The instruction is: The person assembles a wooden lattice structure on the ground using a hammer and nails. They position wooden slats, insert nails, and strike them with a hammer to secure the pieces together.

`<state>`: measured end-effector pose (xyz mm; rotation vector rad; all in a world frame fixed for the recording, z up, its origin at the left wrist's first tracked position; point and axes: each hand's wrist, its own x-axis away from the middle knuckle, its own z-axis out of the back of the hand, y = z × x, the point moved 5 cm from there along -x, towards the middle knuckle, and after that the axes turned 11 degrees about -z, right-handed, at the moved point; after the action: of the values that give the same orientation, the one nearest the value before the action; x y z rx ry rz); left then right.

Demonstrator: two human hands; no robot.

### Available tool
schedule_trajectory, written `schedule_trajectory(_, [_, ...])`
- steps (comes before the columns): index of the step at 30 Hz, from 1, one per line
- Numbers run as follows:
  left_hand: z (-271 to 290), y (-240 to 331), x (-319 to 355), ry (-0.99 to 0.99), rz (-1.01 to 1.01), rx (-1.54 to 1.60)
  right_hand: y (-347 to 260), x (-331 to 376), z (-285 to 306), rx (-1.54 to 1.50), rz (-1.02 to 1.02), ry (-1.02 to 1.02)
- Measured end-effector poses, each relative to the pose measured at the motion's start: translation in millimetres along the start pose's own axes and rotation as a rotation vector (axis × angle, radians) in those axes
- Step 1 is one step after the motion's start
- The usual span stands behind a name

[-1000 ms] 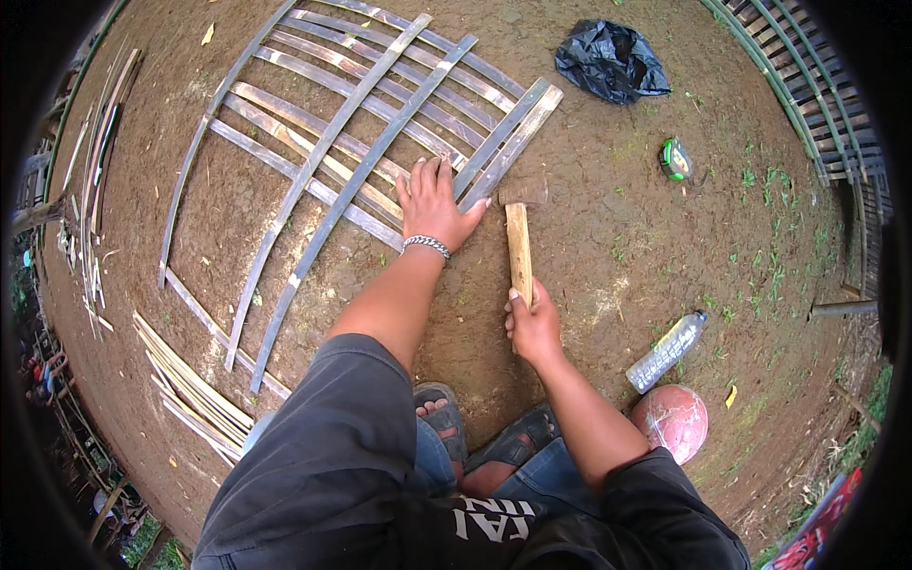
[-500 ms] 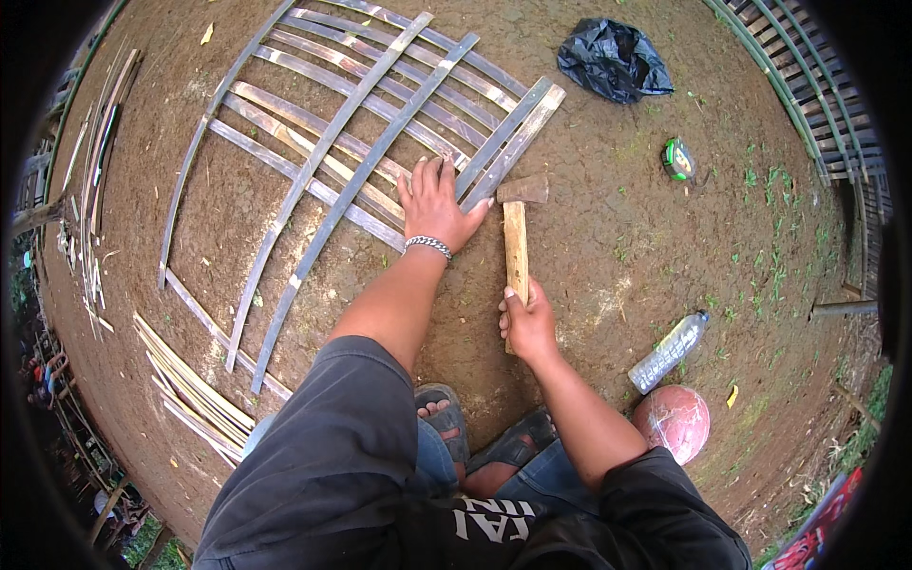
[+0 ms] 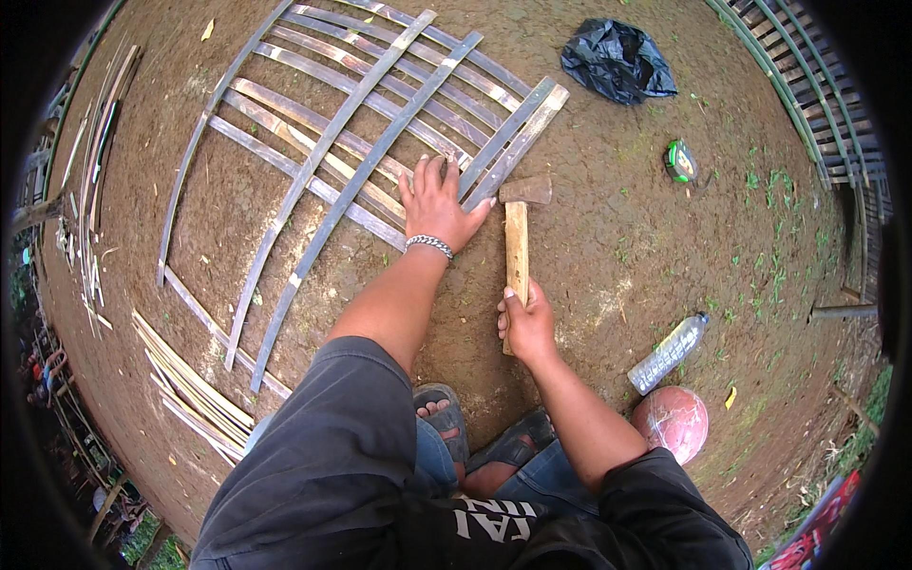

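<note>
Our left hand (image 3: pixel 440 204) lies open, palm down, at the near right part of a lattice of flat, grey-brown wooden strips (image 3: pixel 355 182), its thumb beside the near end of two adjoining slats (image 3: pixel 518 144). Our right hand (image 3: pixel 529 323) grips the pale wooden handle of a hatchet with a brown metal head (image 3: pixel 516 237); the head sits just right of our left thumb. Far right, we see a crumpled black plastic bag (image 3: pixel 617 62) and, nearer, a green-and-black tape measure (image 3: pixel 680 161). Near right, a clear plastic bottle (image 3: pixel 669 354) lies beside a rounded pinkish-red object (image 3: pixel 671 424). Thin pale strips (image 3: pixel 197 380) lie near left.
</note>
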<state>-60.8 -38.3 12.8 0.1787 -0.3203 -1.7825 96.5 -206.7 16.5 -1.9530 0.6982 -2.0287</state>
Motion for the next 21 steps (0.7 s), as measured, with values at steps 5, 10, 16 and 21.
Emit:
schedule_trajectory(5, [-0.2, -0.7, 0.7, 0.02, -0.004, 0.003, -1.8, 2.2, -2.3, -0.013, -0.001, -0.001])
schedule_trajectory(10, [-0.2, -0.4, -0.4, 0.016, -0.005, 0.012, 0.3, -0.2, -3.7, -0.009, 0.001, 0.0])
schedule_trajectory(16, [-0.7, -0.6, -0.1, 0.041, -0.014, 0.004, 2.3, -1.0, -4.2, -0.007, -0.004, -0.002])
schedule_trajectory(21, [-0.6, -0.4, 0.2, 0.034, -0.012, 0.016, 2.1, -0.5, -6.1, -0.028, -0.006, -0.01])
